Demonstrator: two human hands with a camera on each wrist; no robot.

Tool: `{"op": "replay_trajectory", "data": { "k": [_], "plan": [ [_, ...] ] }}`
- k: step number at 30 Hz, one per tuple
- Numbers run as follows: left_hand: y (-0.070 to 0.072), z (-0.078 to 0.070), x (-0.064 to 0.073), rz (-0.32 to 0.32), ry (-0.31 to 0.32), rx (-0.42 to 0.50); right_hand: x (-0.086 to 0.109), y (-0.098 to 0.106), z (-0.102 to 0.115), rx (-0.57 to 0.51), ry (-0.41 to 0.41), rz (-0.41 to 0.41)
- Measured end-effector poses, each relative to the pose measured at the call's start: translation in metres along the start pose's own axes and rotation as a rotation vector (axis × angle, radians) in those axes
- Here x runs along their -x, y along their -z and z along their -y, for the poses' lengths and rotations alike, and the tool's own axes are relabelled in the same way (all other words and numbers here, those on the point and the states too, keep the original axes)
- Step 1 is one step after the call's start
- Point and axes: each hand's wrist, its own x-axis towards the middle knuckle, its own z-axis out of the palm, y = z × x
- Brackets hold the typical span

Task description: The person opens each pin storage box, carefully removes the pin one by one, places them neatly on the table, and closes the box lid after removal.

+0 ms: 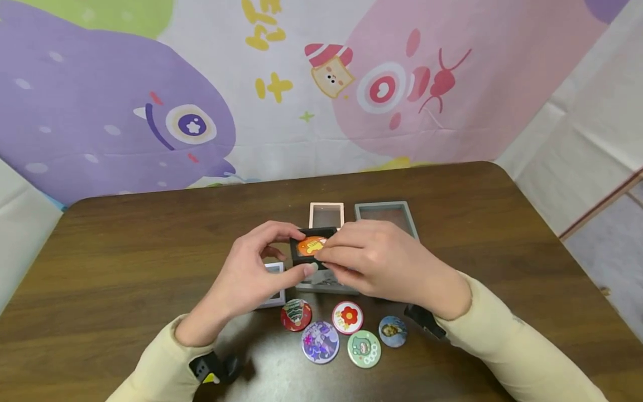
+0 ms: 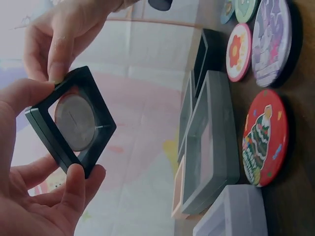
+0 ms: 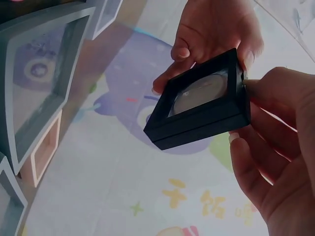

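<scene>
A small black display frame (image 1: 294,252) with a clear window is held up over the table between both hands. Inside it sits a round orange badge (image 1: 307,245) with a yellow figure; its grey back (image 2: 76,120) shows in the left wrist view. My left hand (image 1: 253,268) grips the frame from the left, fingers on the far edge and thumb along the near edge. My right hand (image 1: 384,259) pinches the frame's right side with thumb and fingertips, covering that part in the head view. In the right wrist view, the frame (image 3: 202,124) is tilted and looks closed.
Below the hands lie several round badges: Christmas tree (image 1: 296,315), purple (image 1: 320,341), red flower (image 1: 348,317), green (image 1: 364,349) and portrait (image 1: 393,331). Around the hands are a pink frame (image 1: 326,205), grey frames (image 1: 382,205), a pale frame (image 1: 273,303) and another black frame (image 2: 210,56).
</scene>
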Motion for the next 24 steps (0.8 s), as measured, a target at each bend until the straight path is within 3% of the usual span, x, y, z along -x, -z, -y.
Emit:
{"op": "replay_trajectory", "data": {
  "k": [13, 24],
  "plan": [
    [-0.003, 0.004, 0.0, -0.011, -0.028, 0.001, -0.003, -0.004, 0.009, 0.197, 0.041, 0.006],
    [-0.002, 0.001, 0.001, 0.0, 0.029, -0.014, -0.003, -0.002, 0.011, 0.207, 0.047, 0.049]
  ]
}}
